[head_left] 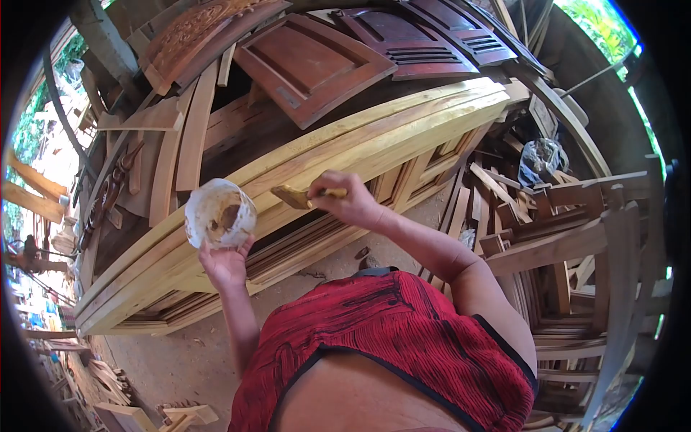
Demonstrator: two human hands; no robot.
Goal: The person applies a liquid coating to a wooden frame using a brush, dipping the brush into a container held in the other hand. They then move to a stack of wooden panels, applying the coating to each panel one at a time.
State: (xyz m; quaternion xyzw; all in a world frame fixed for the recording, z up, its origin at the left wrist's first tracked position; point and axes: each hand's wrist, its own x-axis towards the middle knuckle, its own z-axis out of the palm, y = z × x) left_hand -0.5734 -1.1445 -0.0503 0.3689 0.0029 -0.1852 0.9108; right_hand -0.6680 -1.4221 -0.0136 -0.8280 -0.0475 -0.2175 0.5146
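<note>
My left hand (224, 265) grips a white tub (200, 209) from below, its open top tilted toward me. Brownish residue smears the inside of the tub. In my right hand (349, 201) is a paintbrush (291, 196), fingers closed round its handle and bristles pointing left toward the tub. Brush and tub are a short way apart. Both hands are over a long pale wooden door (324, 155) lying on its edge, with recessed panels along its near side. The brush overlaps the door's upper edge in this view.
Behind the door lie a reddish-brown panel (317, 61), a carved panel (209, 32) and slatted shutters (410, 43). Wooden frames (554, 245) are stacked at the right, near offcuts and a plastic bag (541, 160). Loose wood pieces (129, 417) lie on the floor at lower left.
</note>
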